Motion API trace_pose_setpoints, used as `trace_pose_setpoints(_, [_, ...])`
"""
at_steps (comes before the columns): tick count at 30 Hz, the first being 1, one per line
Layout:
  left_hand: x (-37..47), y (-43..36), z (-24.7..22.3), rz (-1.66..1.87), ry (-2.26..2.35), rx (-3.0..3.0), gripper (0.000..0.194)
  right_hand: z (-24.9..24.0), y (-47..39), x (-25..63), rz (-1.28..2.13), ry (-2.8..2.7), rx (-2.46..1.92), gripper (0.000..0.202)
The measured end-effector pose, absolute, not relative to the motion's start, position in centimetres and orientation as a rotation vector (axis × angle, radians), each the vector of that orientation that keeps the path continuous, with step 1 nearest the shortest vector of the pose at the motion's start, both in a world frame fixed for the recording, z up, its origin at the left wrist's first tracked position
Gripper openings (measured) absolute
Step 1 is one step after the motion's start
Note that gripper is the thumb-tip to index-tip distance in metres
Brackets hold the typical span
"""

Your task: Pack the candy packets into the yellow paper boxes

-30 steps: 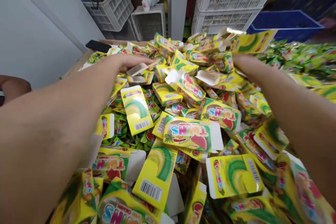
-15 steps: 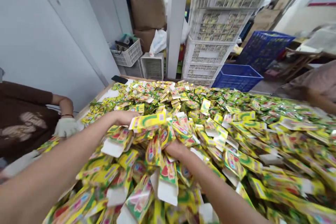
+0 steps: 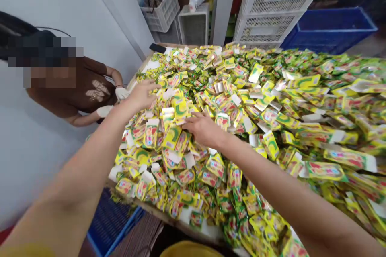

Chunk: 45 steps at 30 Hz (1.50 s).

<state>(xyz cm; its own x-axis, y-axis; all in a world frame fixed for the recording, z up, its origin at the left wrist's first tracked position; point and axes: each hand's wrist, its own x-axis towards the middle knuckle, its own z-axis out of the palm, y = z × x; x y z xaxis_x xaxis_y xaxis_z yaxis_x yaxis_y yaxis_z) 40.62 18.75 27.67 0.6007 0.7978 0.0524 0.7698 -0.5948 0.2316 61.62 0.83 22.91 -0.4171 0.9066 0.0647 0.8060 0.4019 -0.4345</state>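
A deep heap of small yellow-and-green printed cardboard boxes (image 3: pixel 150 133) covers the table, many with white end flaps sticking out. My left hand (image 3: pixel 143 94) is over the far left part of the heap, fingers spread, with nothing held. On the heap's middle lies my right hand (image 3: pixel 205 128), its fingers apart and touching the boxes. A yellow box (image 3: pixel 181 110) rests just left of the right fingertips. Small shiny green packets (image 3: pixel 238 200) are mixed among the boxes, mostly towards the near edge.
A person in a brown top (image 3: pixel 87 88) with pale gloves stands at the table's left end. A black phone (image 3: pixel 157 48) lies at the far left corner. White crates (image 3: pixel 268 28) and a blue crate (image 3: pixel 331 30) stand behind. Below the near edge are a blue crate (image 3: pixel 113 221) and a yellow container (image 3: pixel 189 249).
The view has swung down and left. Both hands have come out of the heap with fingers now spread, and the boxes gathered between them have dropped and spread out.
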Motion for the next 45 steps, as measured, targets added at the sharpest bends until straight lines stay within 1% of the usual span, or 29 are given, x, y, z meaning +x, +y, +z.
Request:
trace_pose_setpoints(3, [37.1, 8.3, 25.7, 0.878, 1.335, 2.667, 0.028, 21.7, -7.8, 62.5, 0.553, -2.133, -1.555, 0.039])
trace_pose_setpoints(4, [35.9, 3.9, 24.4, 0.939, 1.166, 2.706, 0.026, 20.7, -11.6, 62.3, 0.607, -2.066, -1.572, 0.035])
trace_pose_setpoints(5, [34.9, -0.7, 22.9, 0.784, 0.921, 2.743, 0.027, 19.4, -15.7, 61.6, 0.716, -2.039, -1.548, 0.031])
trace_pose_setpoints(7, [32.9, -9.5, 18.9, 0.480, 0.660, 2.742, 0.027, 16.2, -23.7, 59.2, 1.047, -1.964, -1.513, 0.027])
trace_pose_setpoints(9, [31.0, -16.3, 14.1, 0.276, 0.513, 2.719, 0.025, 12.4, -30.2, 56.0, 1.148, -1.943, -1.545, 0.027])
trace_pose_setpoints(11, [29.0, -19.7, 9.1, -0.066, 0.370, 2.656, 0.031, 8.5, -34.3, 53.3, 1.149, -1.907, -1.608, 0.027])
trace_pose_setpoints(14, [26.4, -19.8, 3.6, -0.379, 0.187, 2.513, 0.044, 3.6, -37.3, 51.3, 1.114, -1.857, -1.674, 0.035])
trace_pose_setpoints(16, [25.3, -18.4, 1.5, -0.433, 0.109, 2.417, 0.050, 1.0, -38.4, 51.0, 1.107, -1.852, -1.653, 0.038])
trace_pose_setpoints(18, [24.9, -17.2, 0.4, -0.419, 0.081, 2.342, 0.055, -0.7, -39.3, 51.0, 1.069, -1.895, -1.615, 0.038])
trace_pose_setpoints(21, [24.8, -16.6, -0.2, -0.364, 0.022, 2.302, 0.058, -2.0, -40.2, 50.7, 0.974, -1.987, -1.602, 0.036])
trace_pose_setpoints(26, [24.7, -16.8, -0.2, -0.289, -0.141, 2.426, 0.062, -2.2, -40.5, 49.9, 0.793, -1.984, -1.621, 0.030])
trace_pose_setpoints(28, [24.6, -16.8, -0.1, -0.262, -0.207, 2.484, 0.060, -2.1, -40.5, 49.5, 0.702, -1.950, -1.643, 0.029])
trace_pose_setpoints(31, [23.8, -16.8, 0.1, -0.142, -0.231, 2.572, 0.051, -2.3, -40.1, 48.5, 0.599, -1.837, -1.748, 0.026])
trace_pose_setpoints(34, [22.8, -17.4, -0.4, 0.129, -0.058, 2.691, 0.036, -2.6, -38.5, 46.5, 0.576, -1.671, -1.923, 0.028])
trace_pose_setpoints(36, [22.7, -18.2, -1.4, 0.417, 0.317, 2.715, 0.027, -2.8, -36.7, 45.1, 0.576, -1.591, -2.021, 0.030])
trace_pose_setpoints(37, [22.9, -18.8, -2.0, 0.556, 0.550, 2.682, 0.027, -2.9, -35.8, 44.5, 0.570, -1.562, -2.062, 0.032])
trace_pose_setpoints(38, [23.4, -19.4, -2.6, 0.656, 0.763, 2.628, 0.032, -3.0, -35.0, 43.9, 0.553, -1.536, -2.099, 0.036])
trace_pose_setpoints(39, [24.0, -20.0, -3.0, 0.702, 0.926, 2.569, 0.042, -3.1, -34.4, 43.3, 0.525, -1.502, -2.135, 0.038])
trace_pose_setpoints(40, [24.7, -20.6, -3.3, 0.699, 1.028, 2.518, 0.054, -3.3, -33.9, 42.9, 0.491, -1.454, -2.162, 0.037])
trace_pose_setpoints(42, [26.1, -21.2, -3.1, 0.649, 1.098, 2.421, 0.072, -3.7, -33.7, 42.3, 0.444, -1.315, -2.144, 0.025])
trace_pose_setpoints(44, [26.9, -20.8, -1.9, 0.700, 1.109, 2.234, 0.078, -4.2, -34.0, 42.2, 0.405, -1.113, -2.044, 0.013])
trace_pose_setpoints(45, [27.0, -20.2, -1.0, 0.759, 1.090, 2.081, 0.077, -4.4, -34.3, 42.3, 0.379, -1.018, -1.990, 0.012])
